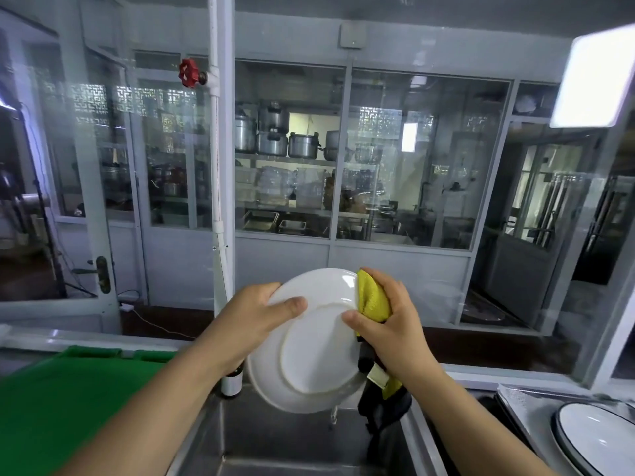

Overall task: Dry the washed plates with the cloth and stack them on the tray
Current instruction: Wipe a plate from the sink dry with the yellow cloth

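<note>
plate [309, 341] | my left hand [254, 314] grips its rim | right hand [388, 324] pinches cloth [372, 297] | I'd rotate the plate while wiping

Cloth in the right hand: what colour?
Yellow cloth, held against the plate rim; head view.

We face a wall of grey-framed glass partition panels [409, 159]. Behind the glass, we see metal shelving [288, 159] holding stacked aluminium pots [275, 135] and clear plastic containers [278, 185]. A white vertical pipe [217, 166] with a red round valve handle [188, 73] runs down in front of the panels. A bright rectangular light panel [599, 77] glows at upper right. Below us sit a stainless steel sink basin [292, 441] and a green flat board [68, 400] at left.
</note>
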A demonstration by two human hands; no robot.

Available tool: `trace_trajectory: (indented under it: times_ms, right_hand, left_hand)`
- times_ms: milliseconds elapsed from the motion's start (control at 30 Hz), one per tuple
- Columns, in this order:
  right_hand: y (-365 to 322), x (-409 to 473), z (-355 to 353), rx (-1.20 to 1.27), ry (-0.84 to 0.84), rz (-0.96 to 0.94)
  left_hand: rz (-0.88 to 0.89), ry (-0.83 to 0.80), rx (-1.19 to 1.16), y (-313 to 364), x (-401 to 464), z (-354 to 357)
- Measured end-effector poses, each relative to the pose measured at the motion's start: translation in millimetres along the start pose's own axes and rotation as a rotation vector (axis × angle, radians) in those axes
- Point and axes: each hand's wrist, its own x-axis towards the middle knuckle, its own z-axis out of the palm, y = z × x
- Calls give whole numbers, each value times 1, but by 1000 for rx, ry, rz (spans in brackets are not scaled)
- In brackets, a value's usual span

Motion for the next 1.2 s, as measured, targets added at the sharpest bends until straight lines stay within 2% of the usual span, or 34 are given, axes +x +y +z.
trace_trajectory:
  times_ms: [67, 167, 233, 367, 667, 733, 800, 867, 1033, 1133, 1200]
  right_hand:
    - [-7, 1, -1, -136, -87, -137]
    - [-20, 6, 3, -423, -201, -453]
    - [-26, 12, 3, -528, -235, -549]
    - [-19, 17, -5, -342, -229, -435]
    - [2, 3, 13, 490, 146, 187]
    - [3, 0, 23, 596, 222, 307]
    - [5, -2, 26, 654, 258, 400]
    - [5, 0, 18, 661, 248, 412]
    - [-1, 8, -2, 485, 132, 275]
    - [-7, 9, -3, 228, 11, 164]
    - [-13, 10, -4, 27, -8, 10]
  left_hand:
    - [26, -1, -3, -4, -2, 5]
    - [52, -19, 85, -5, 0, 17]
    - [68, -8, 86, -5, 0, 23]
    - [106, 58, 41, -4, -3, 21]
    - [223, 358, -191, -1, -6, 24]
    - [229, 411, -297, -2, -4, 29]
    - [209, 395, -368, -6, -3, 30]
    - [141, 316, -373, -10, -3, 24]
    - [-38, 21, -221, 1, 3, -7]
    - [-49, 21, -133, 4, 8, -4]
    - [-15, 34, -125, -1, 8, 0]
